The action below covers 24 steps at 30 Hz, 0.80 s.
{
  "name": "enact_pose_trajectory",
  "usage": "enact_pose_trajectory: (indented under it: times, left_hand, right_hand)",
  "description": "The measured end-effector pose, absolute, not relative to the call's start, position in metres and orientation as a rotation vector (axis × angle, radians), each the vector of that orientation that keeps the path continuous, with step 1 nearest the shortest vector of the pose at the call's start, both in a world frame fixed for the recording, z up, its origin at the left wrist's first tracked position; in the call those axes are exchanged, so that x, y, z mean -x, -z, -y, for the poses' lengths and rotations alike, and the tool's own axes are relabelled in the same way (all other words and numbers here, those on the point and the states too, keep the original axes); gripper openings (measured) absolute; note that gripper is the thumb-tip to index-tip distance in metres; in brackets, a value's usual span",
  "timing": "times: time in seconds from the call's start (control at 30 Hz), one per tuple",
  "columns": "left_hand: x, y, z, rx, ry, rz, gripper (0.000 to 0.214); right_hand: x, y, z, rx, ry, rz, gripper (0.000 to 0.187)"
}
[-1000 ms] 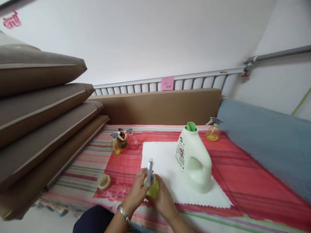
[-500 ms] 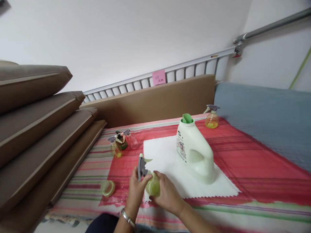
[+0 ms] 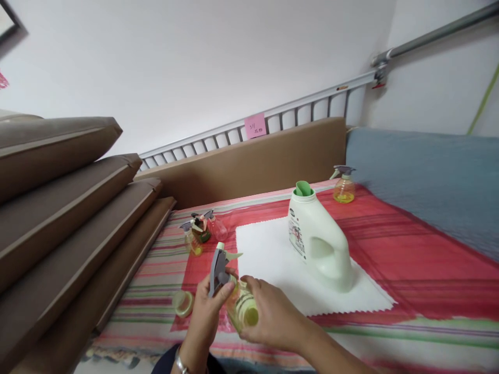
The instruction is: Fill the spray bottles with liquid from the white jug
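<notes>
Both my hands are wrapped round one small clear spray bottle (image 3: pixel 238 304) with yellow-green liquid in it. My left hand (image 3: pixel 208 301) grips it at the neck, just below the grey trigger head (image 3: pixel 219 270) with its pale green lever. My right hand (image 3: pixel 275 314) holds the ribbed body from the other side. The bottle is tilted, its round base turned towards me. Fingers cover the joint of head and body, so I cannot tell how tightly they are joined. To the right, a large pale green jug (image 3: pixel 319 241) stands uncapped, a green spout in its mouth.
The jug stands on a white cloth (image 3: pixel 265 234) over a red and striped cover. A pale green cap (image 3: pixel 182 303) lies left of my hands. Several spray bottles (image 3: pixel 200 234) cluster behind it; another spray bottle (image 3: pixel 344 189) stands far right. Stacked brown cushions (image 3: pixel 70 208) rise at left.
The spray bottle has tipped so that its base shows more towards me. My left hand has shifted slightly left with the trigger head, and my right hand has turned with the body.
</notes>
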<state>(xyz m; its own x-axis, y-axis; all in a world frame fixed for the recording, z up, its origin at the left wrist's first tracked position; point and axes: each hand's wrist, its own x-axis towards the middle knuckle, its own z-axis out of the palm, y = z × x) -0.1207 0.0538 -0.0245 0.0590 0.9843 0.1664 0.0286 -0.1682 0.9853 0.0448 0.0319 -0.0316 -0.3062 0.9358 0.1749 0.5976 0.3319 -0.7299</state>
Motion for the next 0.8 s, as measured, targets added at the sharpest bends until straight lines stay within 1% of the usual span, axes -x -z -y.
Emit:
enact_pose_trajectory:
  times: [0.2,0.4,0.5,0.6,0.8]
  left_hand:
    - [0.118,0.013,-0.053,-1.649,-1.210,-1.276,0.027]
    - [0.102,0.022,-0.048,-1.521,-1.332,-1.384,0.028]
    - [0.093,0.024,-0.040,-1.393,-1.371,-1.331,0.028]
    - [0.088,0.024,-0.033,-1.386,-1.422,-1.243,0.031]
    - [0.092,0.027,-0.037,-1.471,-1.457,-1.218,0.031]
  right_hand:
    - [-0.049,0.031,-0.037,1.410,-0.692,2.060,0.077]
    - [-0.054,0.032,-0.031,1.413,-0.678,2.050,0.074]
    - [-0.053,0.027,-0.026,1.352,-0.698,2.058,0.076]
    - [-0.053,0.023,-0.023,1.281,-0.748,2.022,0.081]
    - [-0.049,0.016,-0.023,1.212,-0.821,1.906,0.078]
